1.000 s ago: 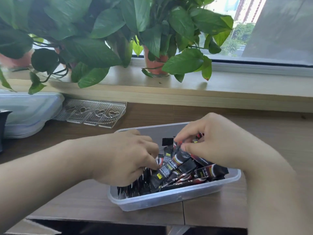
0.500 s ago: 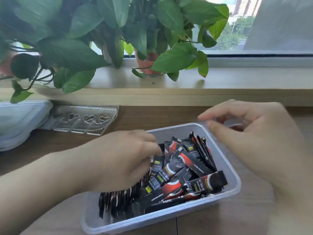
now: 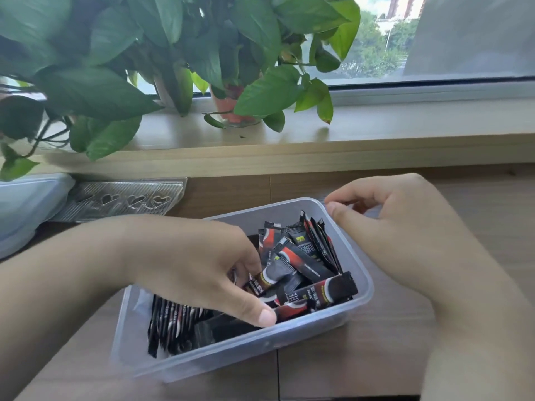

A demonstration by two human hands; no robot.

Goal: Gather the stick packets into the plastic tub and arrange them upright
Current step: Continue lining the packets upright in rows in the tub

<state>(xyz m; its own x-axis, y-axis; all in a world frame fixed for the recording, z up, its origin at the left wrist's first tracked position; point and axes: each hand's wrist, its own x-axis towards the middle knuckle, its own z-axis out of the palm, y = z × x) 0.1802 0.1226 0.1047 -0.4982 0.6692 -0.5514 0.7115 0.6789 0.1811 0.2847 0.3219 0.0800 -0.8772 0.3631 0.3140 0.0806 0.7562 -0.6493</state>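
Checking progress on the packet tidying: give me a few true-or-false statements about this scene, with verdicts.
1. The left hand is inside the plastic tub, on the stick packets. True.
2. Every packet stands upright. False: a row stands on edge at the left end, the rest lie jumbled.
3. The right hand is buried among the packets. False: it is at the tub's far right corner.
4. A potted plant stands on the windowsill. True.
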